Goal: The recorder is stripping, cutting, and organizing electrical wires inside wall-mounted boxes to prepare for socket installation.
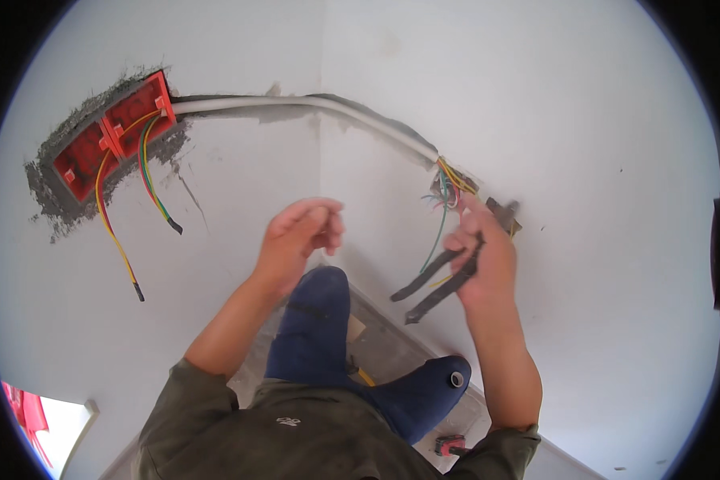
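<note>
My right hand [488,254] is wrapped round a pair of pliers with dark handles [444,294]. The handles stand apart and point down to the left; the jaws show beyond my knuckles, near the wall. Its fingertips are close to a bundle of thin coloured wires [454,178] coming out of a wall opening; whether they touch the wires I cannot tell. A green wire [438,240] hangs down from there. To the left, my left hand [300,240] is raised off the wall, fingers curled and thumb against them; anything inside is hidden.
A white conduit [296,102] runs in a wall groove to a red double wall box [108,136], set in rough mortar. Taped wires [108,220] dangle from it. A roll of tape [457,379] rests on my right knee. A red tool [450,446] lies below.
</note>
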Action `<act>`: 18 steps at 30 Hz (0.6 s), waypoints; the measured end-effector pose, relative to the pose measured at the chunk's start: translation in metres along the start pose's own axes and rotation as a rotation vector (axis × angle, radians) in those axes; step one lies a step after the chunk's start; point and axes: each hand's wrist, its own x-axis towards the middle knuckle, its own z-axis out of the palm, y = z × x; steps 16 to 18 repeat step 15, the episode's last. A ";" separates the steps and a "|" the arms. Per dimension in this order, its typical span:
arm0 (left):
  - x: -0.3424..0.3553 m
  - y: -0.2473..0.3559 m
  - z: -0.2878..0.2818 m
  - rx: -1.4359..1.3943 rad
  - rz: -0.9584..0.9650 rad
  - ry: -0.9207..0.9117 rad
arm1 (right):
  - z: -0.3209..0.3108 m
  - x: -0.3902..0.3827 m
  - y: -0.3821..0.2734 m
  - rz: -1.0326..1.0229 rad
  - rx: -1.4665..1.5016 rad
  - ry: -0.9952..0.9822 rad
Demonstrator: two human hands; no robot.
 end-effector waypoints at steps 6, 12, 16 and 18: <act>0.067 -0.024 0.067 0.732 0.209 -0.255 | -0.016 -0.009 0.003 -0.060 -0.036 0.112; 0.099 -0.050 0.100 1.309 0.788 -0.181 | -0.039 -0.005 -0.001 -0.044 -0.055 0.135; 0.098 -0.052 0.099 1.292 0.740 -0.124 | -0.040 -0.005 -0.005 -0.053 -0.055 0.131; 0.098 -0.052 0.099 1.292 0.740 -0.124 | -0.040 -0.005 -0.005 -0.053 -0.055 0.131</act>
